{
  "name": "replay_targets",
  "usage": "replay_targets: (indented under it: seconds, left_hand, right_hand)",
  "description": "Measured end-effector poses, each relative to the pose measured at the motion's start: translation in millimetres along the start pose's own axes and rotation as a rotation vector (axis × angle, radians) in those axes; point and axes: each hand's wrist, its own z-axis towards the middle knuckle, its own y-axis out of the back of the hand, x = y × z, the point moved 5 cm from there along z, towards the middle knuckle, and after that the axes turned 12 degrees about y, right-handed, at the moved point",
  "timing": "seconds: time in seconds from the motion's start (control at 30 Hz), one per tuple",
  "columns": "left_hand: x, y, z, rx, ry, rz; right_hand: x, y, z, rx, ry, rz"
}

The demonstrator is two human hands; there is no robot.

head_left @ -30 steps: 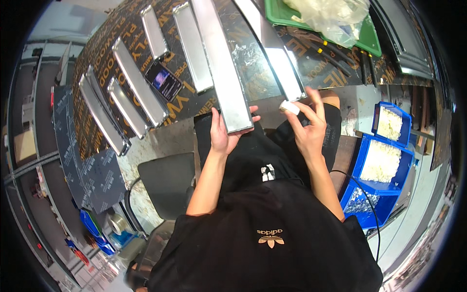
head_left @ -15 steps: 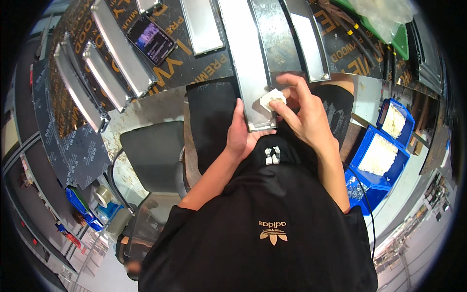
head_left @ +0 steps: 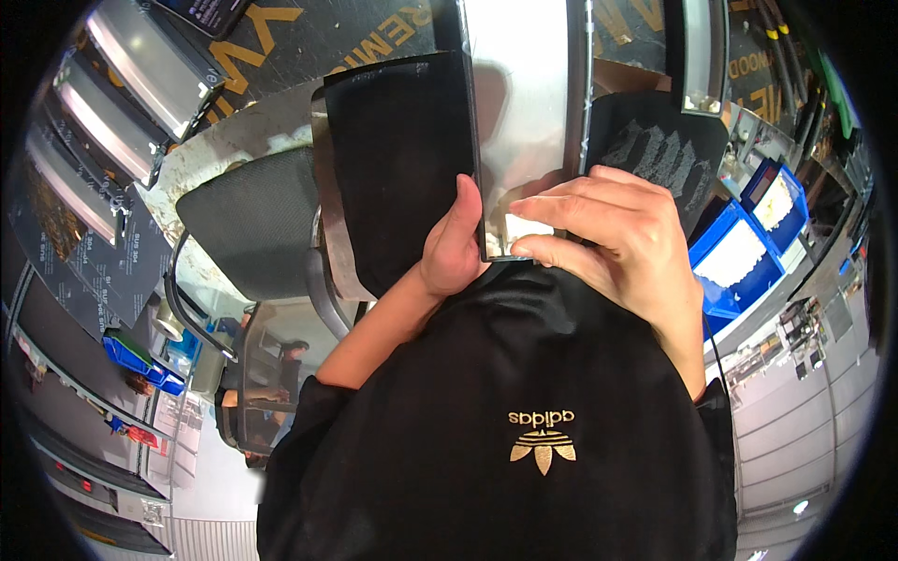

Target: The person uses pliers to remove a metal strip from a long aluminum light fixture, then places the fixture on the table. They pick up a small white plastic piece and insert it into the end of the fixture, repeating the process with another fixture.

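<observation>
Left hand (head_left: 453,245): positioned at the left wall of a metal tray (head_left: 528,112), near end. The thumb stands raised along the wall, spread from the palm; the fingers pass out of sight at the tray, so how firmly they close cannot be told. Right hand (head_left: 622,224): thumb and index finger are closed in a pinch on a white block (head_left: 527,227). The remaining fingers are curled beside the index finger.

Location of block: within the near end of the tray, close to its end edge. Contact between block and tray floor cannot be confirmed. The tray is long, silver inside and dark along its edges, and extends away from the torso between the thighs.

Markings: the black shirt (head_left: 402,449) carries a gold leaf-shaped emblem (head_left: 543,453) with one line of gold lettering, inverted in this view. The dark trousers (head_left: 608,140) bear a grey print on the right thigh. The black work table (head_left: 309,47) shows large orange capitals, partly covered. A dark sheet (head_left: 105,285) at left carries repeated pale lettering. A phone (head_left: 208,13) lies at the upper edge; its screen text is too small to read.

Surroundings: further metal trays (head_left: 154,70) lie at left; blue bins (head_left: 762,288) with white pieces (head_left: 734,254) stand at right
</observation>
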Motion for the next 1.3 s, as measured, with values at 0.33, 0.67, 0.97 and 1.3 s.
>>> replay_targets:
  seconds: [0.33,0.67,0.97,1.3]
  left_hand:
    - [-8.6,0.9,4.1,0.005,0.031,0.077]
    - [-3.4,2.0,6.1,0.048,-0.021,-0.126]
    - [-6.5,-5.8,9.0,0.137,-0.018,-0.124]
    - [-4.1,-1.3,11.2,0.084,-0.097,-0.002]
  right_hand:
    - [-3.9,4.1,8.8,-0.003,-0.041,0.045]
    - [-2.5,1.8,2.5,-0.001,0.014,0.079]
    - [-3.2,-3.1,-0.5,-0.027,0.062,0.089]
    - [1.7,-10.6,-11.9,-0.094,0.09,0.054]
